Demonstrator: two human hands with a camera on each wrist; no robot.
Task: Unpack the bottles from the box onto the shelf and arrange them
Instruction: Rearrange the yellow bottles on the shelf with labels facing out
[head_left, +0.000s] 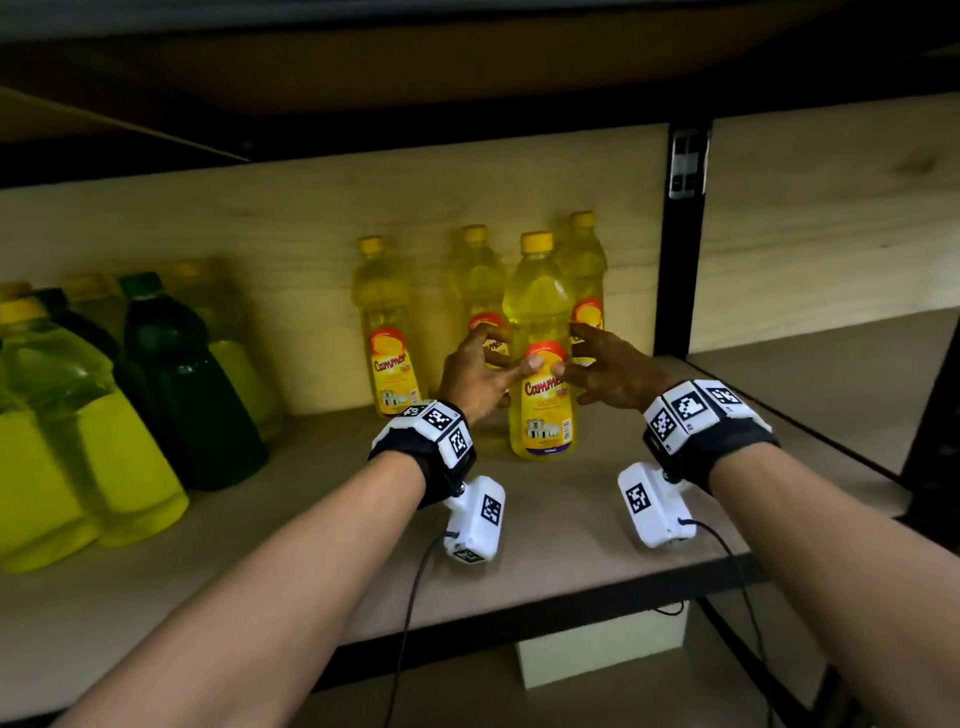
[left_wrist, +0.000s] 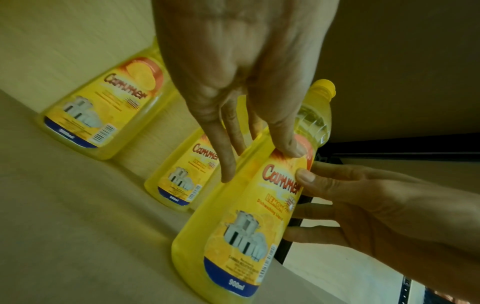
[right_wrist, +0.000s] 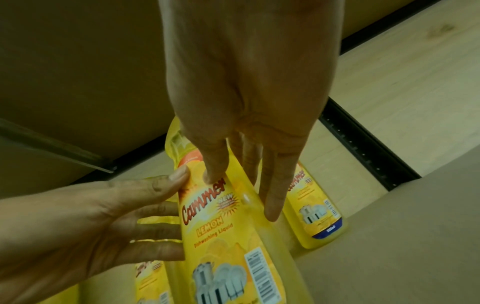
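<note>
A yellow Cammer dish-liquid bottle (head_left: 540, 301) (left_wrist: 233, 236) (right_wrist: 221, 236) stands upright on the wooden shelf (head_left: 311, 519), in front of the others. My left hand (head_left: 501, 358) (left_wrist: 255, 156) holds its left side, thumb on the front label and fingers along the side. My right hand (head_left: 576, 353) (right_wrist: 241, 191) holds the right side the same way, its thumb beside the left one. Three more yellow bottles stand behind by the back panel: one to the left (head_left: 387, 338), one partly hidden by my left hand (head_left: 475, 275), one at the right (head_left: 587, 265).
Dark green bottles (head_left: 176, 374) and lime-yellow bottles (head_left: 62, 415) crowd the shelf's left end. A black upright post (head_left: 680, 249) bounds the bay on the right, with another shelf bay beyond it. The shelf above hangs low. A pale box (head_left: 597, 649) sits below the shelf.
</note>
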